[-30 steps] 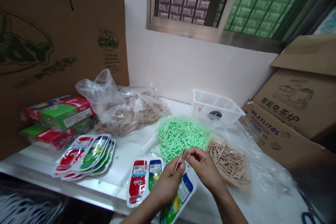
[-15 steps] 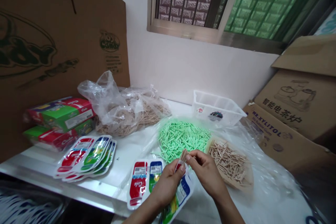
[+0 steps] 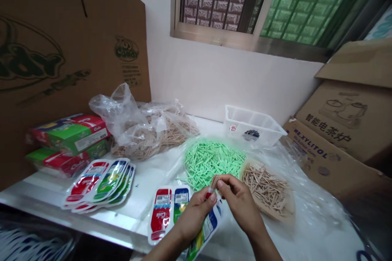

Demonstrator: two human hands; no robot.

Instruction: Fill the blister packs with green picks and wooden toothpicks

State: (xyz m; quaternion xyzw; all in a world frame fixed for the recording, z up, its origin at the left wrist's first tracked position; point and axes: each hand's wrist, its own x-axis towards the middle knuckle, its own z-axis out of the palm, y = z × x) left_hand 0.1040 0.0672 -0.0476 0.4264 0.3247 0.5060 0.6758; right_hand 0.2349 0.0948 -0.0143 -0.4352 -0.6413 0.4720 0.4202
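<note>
My left hand is closed around a printed bottle-shaped pouch, pinching its top. My right hand pinches a small bundle of brown sticks whose lower ends sit at the pouch's mouth. Just behind my hands lies a heap of green sticks on clear plastic, and to the right a pile of brown sticks. A flat pouch sheet in red and blue lies left of my left hand.
A fan of printed pouches lies at left, before stacked red-green packs. A plastic bag of brown sticks sits behind. A white basket stands by the wall. Cardboard boxes crowd the right; a cardboard sheet leans at left.
Both hands stay together at the pouch; the stick bundle has sunk a little lower into the pouch's mouth and the pouch has dropped slightly.
</note>
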